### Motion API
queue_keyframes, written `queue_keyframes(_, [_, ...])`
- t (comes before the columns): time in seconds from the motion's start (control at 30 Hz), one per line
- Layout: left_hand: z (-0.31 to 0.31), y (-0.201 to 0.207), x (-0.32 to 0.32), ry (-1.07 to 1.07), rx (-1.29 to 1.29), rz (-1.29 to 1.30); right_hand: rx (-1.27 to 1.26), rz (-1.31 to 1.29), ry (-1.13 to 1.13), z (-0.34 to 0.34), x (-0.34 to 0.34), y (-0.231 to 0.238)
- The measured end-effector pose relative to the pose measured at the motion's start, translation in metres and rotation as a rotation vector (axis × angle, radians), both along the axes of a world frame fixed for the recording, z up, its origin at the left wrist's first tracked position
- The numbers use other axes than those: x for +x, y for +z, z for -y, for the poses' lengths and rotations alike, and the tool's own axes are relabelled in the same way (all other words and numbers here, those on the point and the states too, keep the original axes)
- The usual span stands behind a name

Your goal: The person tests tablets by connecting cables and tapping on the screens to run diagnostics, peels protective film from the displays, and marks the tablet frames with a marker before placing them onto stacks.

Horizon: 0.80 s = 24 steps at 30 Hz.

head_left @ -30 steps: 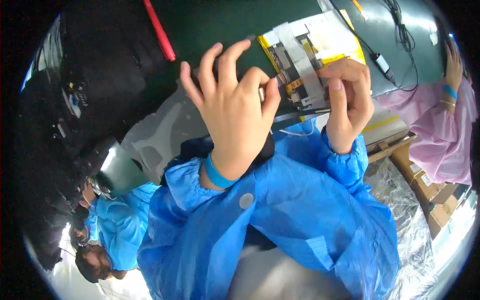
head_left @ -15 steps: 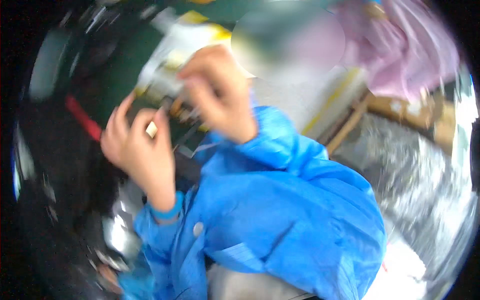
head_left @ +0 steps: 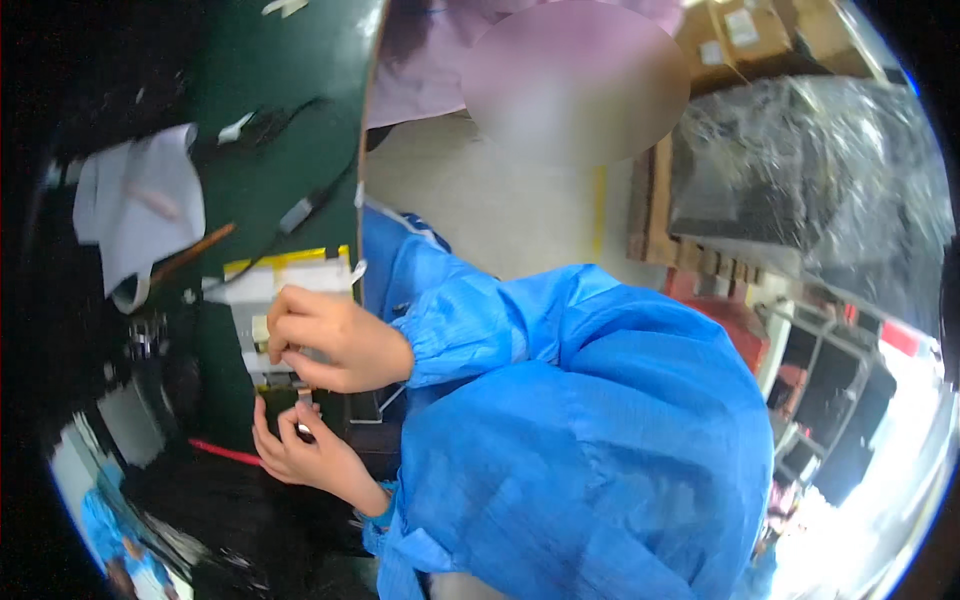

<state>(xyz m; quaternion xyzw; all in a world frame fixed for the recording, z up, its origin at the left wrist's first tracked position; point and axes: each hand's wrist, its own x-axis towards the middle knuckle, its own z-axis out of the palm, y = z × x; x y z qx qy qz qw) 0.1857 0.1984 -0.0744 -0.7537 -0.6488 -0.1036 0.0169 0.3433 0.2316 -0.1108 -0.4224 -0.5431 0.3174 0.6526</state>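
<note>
A flat grey and white panel with yellow tape along its edges (head_left: 300,282) lies on the dark green table (head_left: 290,60). Over its middle is my right hand (head_left: 335,342), its thumb and fingers pinched together; what they grip, if anything, is hidden. A small pale yellow square (head_left: 260,328) shows beside those fingertips. My left hand (head_left: 318,462) is at the panel's nearby edge. Between its thumb and forefinger is a small silvery, copper-coloured strip (head_left: 304,400), which sticks out toward the panel.
On the table are a white sheet (head_left: 140,205), a thin brown stick (head_left: 195,252), a dark cable with a grey connector (head_left: 296,215) and a red strip (head_left: 225,452). Beyond the table edge, a person in pink (head_left: 420,80), cardboard boxes (head_left: 745,40) and a plastic-wrapped stack (head_left: 800,170) are visible.
The view has swung round and sharpened. My right hand has come down over the panel, and my left hand has come close to the panel's edge.
</note>
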Motion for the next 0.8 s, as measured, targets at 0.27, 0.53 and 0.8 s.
queue_keyframes(0.27, [0.021,0.0,-0.03,0.027,0.07,0.218,0.177,0.257,-0.076,0.024,-0.021,-0.001])
queue_keyframes(0.53, [0.081,0.024,-0.096,0.2,0.067,0.284,0.01,0.347,0.111,0.066,-0.084,0.033])
queue_keyframes(0.8, [0.088,0.024,-0.093,0.212,0.094,0.308,-0.005,0.439,0.127,0.064,-0.086,0.036])
